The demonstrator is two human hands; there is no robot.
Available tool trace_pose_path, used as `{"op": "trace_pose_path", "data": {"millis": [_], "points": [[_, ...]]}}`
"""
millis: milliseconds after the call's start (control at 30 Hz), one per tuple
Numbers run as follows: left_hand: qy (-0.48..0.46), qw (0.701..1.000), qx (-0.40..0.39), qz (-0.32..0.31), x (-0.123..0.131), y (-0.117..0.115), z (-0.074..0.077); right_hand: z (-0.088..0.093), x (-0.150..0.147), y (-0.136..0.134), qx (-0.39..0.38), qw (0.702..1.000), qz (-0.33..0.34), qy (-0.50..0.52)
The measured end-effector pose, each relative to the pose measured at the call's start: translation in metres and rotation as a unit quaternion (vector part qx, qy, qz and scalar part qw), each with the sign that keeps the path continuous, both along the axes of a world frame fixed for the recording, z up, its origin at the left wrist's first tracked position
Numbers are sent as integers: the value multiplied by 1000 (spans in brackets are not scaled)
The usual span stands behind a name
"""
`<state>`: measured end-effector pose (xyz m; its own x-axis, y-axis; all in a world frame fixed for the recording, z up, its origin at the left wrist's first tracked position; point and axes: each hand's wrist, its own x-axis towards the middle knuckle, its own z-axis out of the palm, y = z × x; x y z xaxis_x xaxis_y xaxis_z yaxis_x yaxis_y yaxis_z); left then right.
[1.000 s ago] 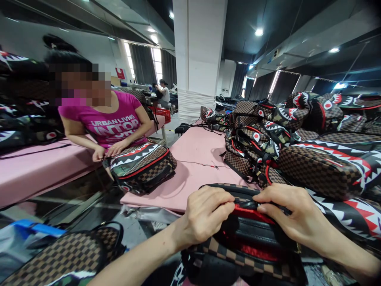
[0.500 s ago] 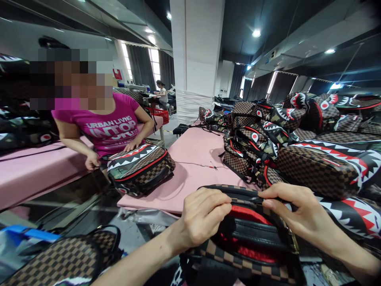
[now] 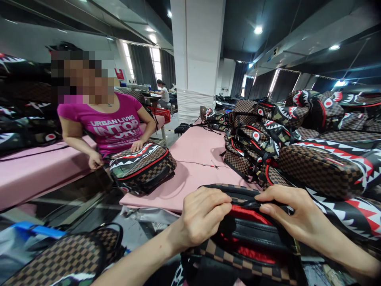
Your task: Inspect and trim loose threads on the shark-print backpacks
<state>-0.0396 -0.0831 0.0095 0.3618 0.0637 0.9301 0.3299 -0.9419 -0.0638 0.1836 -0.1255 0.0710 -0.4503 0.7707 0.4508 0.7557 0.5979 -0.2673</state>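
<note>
A brown checkered backpack (image 3: 247, 258) with a red lining stands open close in front of me. At the left part of its top edge, my left hand (image 3: 204, 216) is closed on the dark rim. My right hand (image 3: 285, 212) pinches the black edge of the same opening, farther right, between thumb and fingers. A short stretch of black trim shows between the two hands. What lies under the left fingers is hidden. A black padded band (image 3: 253, 232) crosses the opening below my hands.
On the pink table (image 3: 193, 151) lies a shark-mouth backpack (image 3: 143, 167), with a co-worker (image 3: 116, 123) in a magenta shirt touching it. Many similar bags (image 3: 321, 167) are heaped at the right. Another checkered bag (image 3: 62, 258) is at lower left. A white pillar (image 3: 195, 51) rises behind the table.
My right hand has slid slightly left along the black edge, closer to my left hand. My left hand keeps its hold. The co-worker's head and body have shifted a little to the right.
</note>
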Motion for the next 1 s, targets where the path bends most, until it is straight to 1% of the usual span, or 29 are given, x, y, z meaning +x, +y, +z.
{"op": "trace_pose_path", "data": {"millis": [167, 333, 433, 500, 567, 667, 733, 767, 867, 933, 1000], "points": [[-1, 1000, -1, -5, 0, 1, 0, -3, -2, 1, 23, 999, 27, -8], [1, 1000, -8, -5, 0, 1, 0, -4, -3, 3, 19, 1000, 13, 7], [2, 1000, -5, -4, 0, 0, 0, -4, -3, 5, 12, 1000, 16, 10], [-2, 1000, -2, -3, 0, 1, -1, -2, -1, 8, 4, 1000, -3, 17], [-7, 1000, -17, -4, 1, 3, 0, 1, 5, 11, -10, 998, -41, 54], [-10, 995, -99, 5, 6, 14, 5, 4, 15, 14, -24, 990, -80, 113], [23, 985, -170, 11, 15, 26, 14, 4, 21, 17, -52, 987, -93, 118], [54, 978, -203, 3, 20, 32, 19, 2, 22, 20, -69, 985, -101, 120], [145, 940, -306, -50, 41, 54, 37, -1, 25, 34, -104, 975, -119, 156], [153, 910, -383, -55, 53, 69, 47, 0, 28, 47, -121, 966, -117, 195], [130, 876, -463, -47, 57, 85, 54, 5, 35, 62, -148, 960, -106, 214]]}}
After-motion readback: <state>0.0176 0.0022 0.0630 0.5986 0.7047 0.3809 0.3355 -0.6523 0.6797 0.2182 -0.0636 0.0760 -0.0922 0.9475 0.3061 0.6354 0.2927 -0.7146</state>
